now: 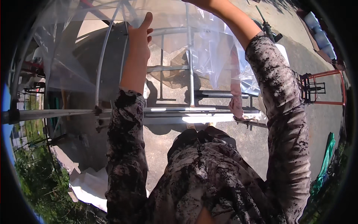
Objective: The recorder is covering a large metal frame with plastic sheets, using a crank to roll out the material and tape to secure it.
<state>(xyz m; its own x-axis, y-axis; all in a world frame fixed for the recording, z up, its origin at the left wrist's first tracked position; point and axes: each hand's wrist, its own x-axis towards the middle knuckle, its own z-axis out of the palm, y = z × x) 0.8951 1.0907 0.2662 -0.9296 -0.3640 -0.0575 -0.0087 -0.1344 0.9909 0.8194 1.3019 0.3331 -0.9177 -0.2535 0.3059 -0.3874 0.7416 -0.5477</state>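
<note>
A clear plastic sheet [212, 48] hangs in folds over a frame of thin metal tubes [191, 74] in front of me. My left hand [140, 35] is raised at the frame's left part, thumb stretched up and apart from the fingers, against the sheet. Nothing shows in its grasp. My right hand [199, 2] reaches further up and right, at the picture's top edge, close to the sheet. Its fingers are cut off there, so its grip is hidden. A long horizontal bar [67, 114] of the frame crosses below both hands, just in front of my feet.
A dark pipe [218, 94] lies behind the bar. At the right stand a red metal cart frame [326, 103] and a box of pale blue containers [320, 35]. Green cloth [323, 164] lies lower right. White sheeting [89, 186] and bushes [41, 183] are lower left.
</note>
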